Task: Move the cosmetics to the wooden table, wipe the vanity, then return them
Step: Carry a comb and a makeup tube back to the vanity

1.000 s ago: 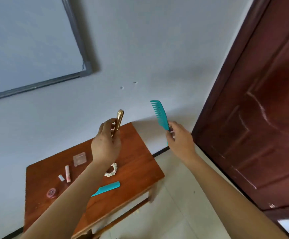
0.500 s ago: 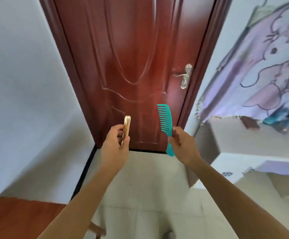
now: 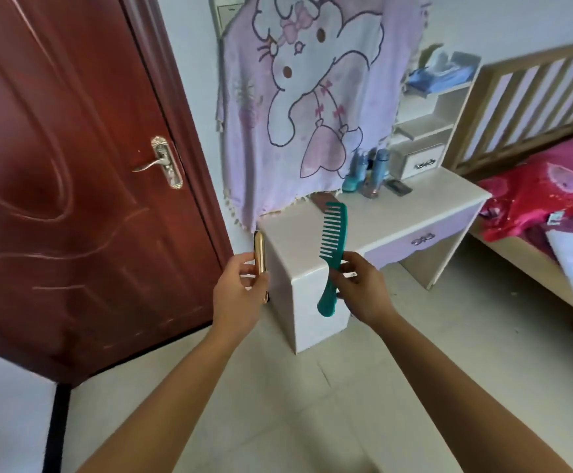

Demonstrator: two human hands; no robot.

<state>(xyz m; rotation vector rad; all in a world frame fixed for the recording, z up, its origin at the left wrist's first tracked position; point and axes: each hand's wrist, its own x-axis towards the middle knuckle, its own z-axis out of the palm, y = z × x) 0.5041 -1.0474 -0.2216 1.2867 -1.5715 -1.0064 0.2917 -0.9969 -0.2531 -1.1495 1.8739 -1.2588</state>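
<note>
The teal comb (image 3: 334,247) is held upright in the air, teeth turned to the left. It is of plastic, with wide teeth and a curved handle which hangs below the fingers. The right hand (image 3: 360,288) pinches it where the teeth end. Beside it the left hand (image 3: 240,291) grips a slim gold tube (image 3: 260,261), also upright, shiny and rounded at the top; what it contains I cannot tell. The two hands are apart, each closed on its own thing, and both are in front of the near left corner of the vanity, not yet above its worktop (image 3: 415,213).

The worktop is white and mostly bare, so I judge this as the last step, the return of the cosmetics. The next move calls for a reach forward over the near edge, then to lay each thing flat, since neither would stand well alone.

At the far edge stand some blue bottles (image 3: 363,172), next to a small drawer box (image 3: 418,162). A purple cartoon blanket (image 3: 312,80) hangs behind.
</note>
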